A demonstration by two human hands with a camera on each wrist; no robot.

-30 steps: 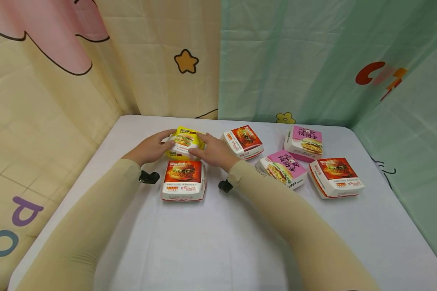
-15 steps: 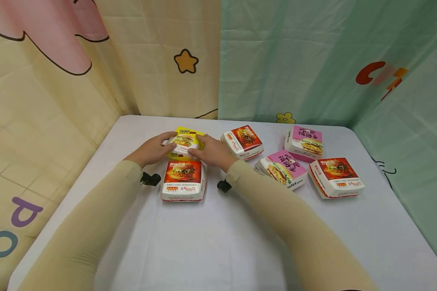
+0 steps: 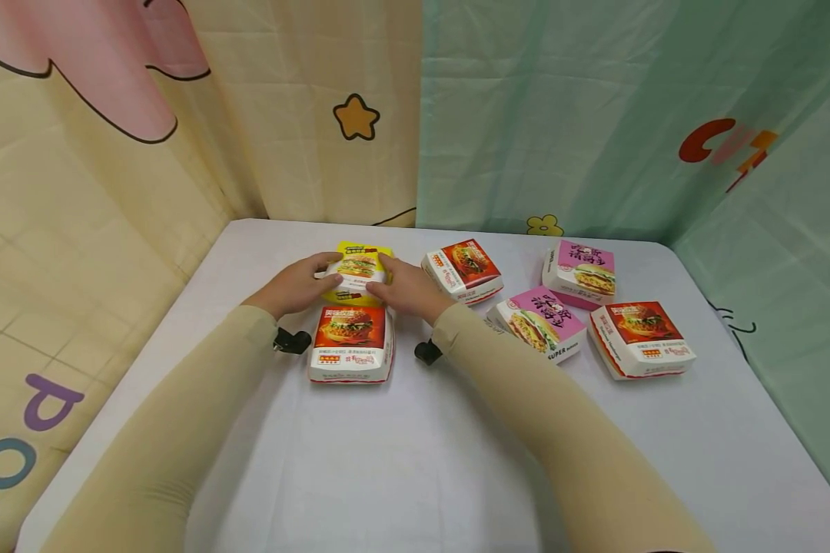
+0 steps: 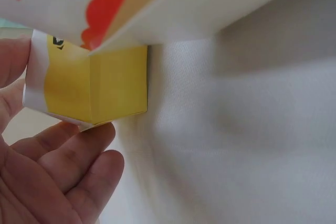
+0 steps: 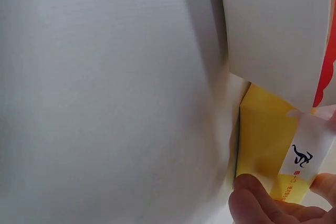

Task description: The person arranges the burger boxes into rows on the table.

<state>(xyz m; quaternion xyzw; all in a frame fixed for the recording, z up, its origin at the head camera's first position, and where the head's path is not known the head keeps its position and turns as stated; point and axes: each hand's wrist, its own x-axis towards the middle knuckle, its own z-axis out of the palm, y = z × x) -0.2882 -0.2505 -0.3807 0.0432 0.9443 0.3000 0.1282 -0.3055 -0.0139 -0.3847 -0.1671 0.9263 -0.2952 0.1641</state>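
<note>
A yellow and white burger box [image 3: 360,266] sits on the table, directly behind a red and white burger box [image 3: 350,346]. My left hand [image 3: 293,286] grips its left side, thumb over the top front and fingers along the side, as the left wrist view shows against the yellow wall [image 4: 115,85]. From the right, my right hand [image 3: 411,289] holds the same box, its thumb on the top. In the right wrist view, fingertips [image 5: 249,198] press the yellow side [image 5: 265,140]. Parts of both sides are hidden behind the hands.
To the right of my right hand stands another red and white burger box [image 3: 462,270]. Two pink burger boxes [image 3: 538,322] and a further red one [image 3: 640,339] lie farther right on the white-covered table [image 3: 360,468]. Printed curtains [image 3: 539,115] hang behind.
The yellow burger box has shifted slightly to the right between my hands. My left hand has moved a little to the right with it. The other boxes have stayed put.
</note>
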